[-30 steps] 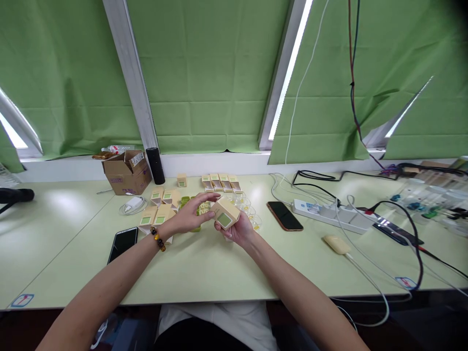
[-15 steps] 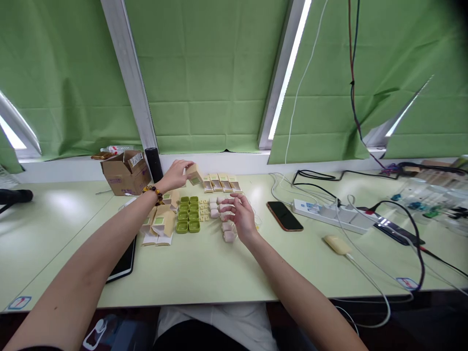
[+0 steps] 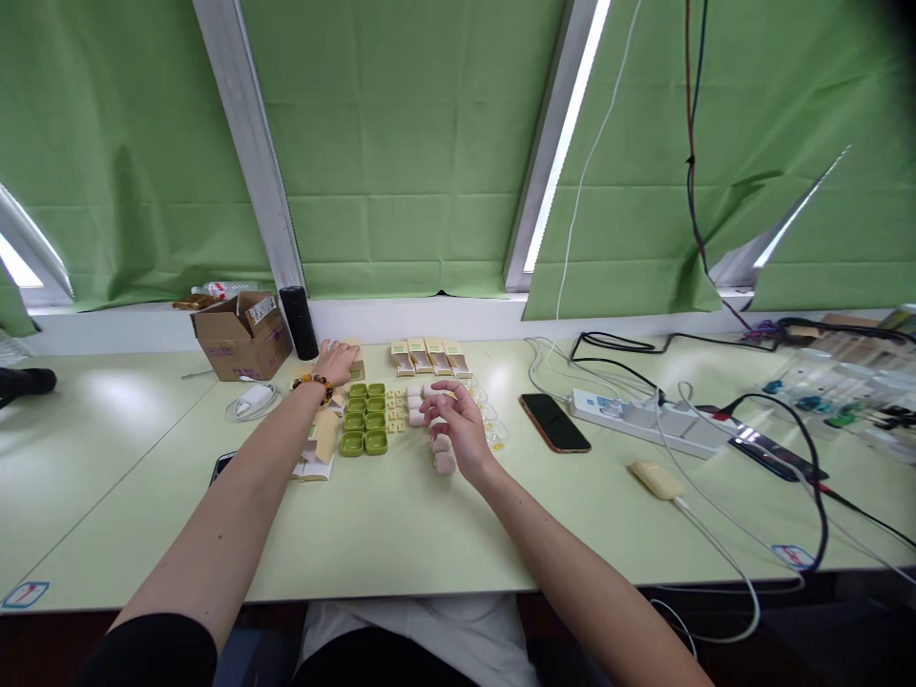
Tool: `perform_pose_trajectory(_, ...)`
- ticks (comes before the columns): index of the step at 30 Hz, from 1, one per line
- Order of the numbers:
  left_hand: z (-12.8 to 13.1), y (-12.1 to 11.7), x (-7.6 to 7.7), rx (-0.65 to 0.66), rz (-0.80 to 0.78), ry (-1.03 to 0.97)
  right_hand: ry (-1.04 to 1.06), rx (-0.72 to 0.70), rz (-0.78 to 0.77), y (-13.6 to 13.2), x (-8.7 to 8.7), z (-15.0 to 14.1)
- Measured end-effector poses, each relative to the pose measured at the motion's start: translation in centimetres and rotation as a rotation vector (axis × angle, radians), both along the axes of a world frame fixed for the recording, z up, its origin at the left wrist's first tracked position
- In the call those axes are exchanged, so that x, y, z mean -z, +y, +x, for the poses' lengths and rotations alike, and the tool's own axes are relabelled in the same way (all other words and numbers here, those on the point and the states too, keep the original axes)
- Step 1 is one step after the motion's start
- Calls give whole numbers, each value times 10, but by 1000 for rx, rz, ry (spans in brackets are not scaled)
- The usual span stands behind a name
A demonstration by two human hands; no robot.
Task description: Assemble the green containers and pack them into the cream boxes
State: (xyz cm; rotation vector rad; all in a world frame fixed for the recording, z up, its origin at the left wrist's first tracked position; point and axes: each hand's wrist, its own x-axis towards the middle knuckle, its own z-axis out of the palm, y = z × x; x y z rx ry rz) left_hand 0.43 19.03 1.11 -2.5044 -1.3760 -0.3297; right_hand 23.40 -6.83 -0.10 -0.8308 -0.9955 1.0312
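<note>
Reaching to the back of the table, my left hand (image 3: 336, 363) grips a small cream cardboard box (image 3: 356, 365) that stands low behind the green cups; its thumb side is partly hidden. My right hand (image 3: 458, 420) hovers over pale pinkish-white blocks (image 3: 444, 462), its loosely curled fingers apart and holding nothing. Between the hands, small green square cups (image 3: 375, 441) stand in two columns. Beside them are rows of tiny yellow pieces (image 3: 396, 414). More cream boxes with open flaps (image 3: 327, 436) sit under my left forearm, and several others (image 3: 429, 359) line the back.
Clear plastic pieces (image 3: 496, 437) lie right of my right hand. A phone (image 3: 554, 423) and a white power strip (image 3: 644, 420) with cables are farther right. A brown carton (image 3: 243, 339), black cylinder (image 3: 299, 322) and white charger (image 3: 253, 401) stand at the left.
My left hand has moved left and down, bringing the small box from the air to the tabletop behind the green cups. The right hand has shifted slightly left, still over the blocks.
</note>
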Motion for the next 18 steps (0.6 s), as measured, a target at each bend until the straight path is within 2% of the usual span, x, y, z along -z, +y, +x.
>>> perform_pose_trajectory(3,0,-5,3,-35,42,2,-15,-5,15,-2,-2,-2)
perform_pose_trajectory(7,-4,-16,-4,-27,87,19,-24,-3,31,-4,-5,-4)
perform_pose_trajectory(13,-2,-30,-5,41,45,142,-45,-21,36,-4,-4,-6)
perform_pose_trajectory(18,3,-30,0,-8,12,210,-68,-21,48,-6,-5,-7)
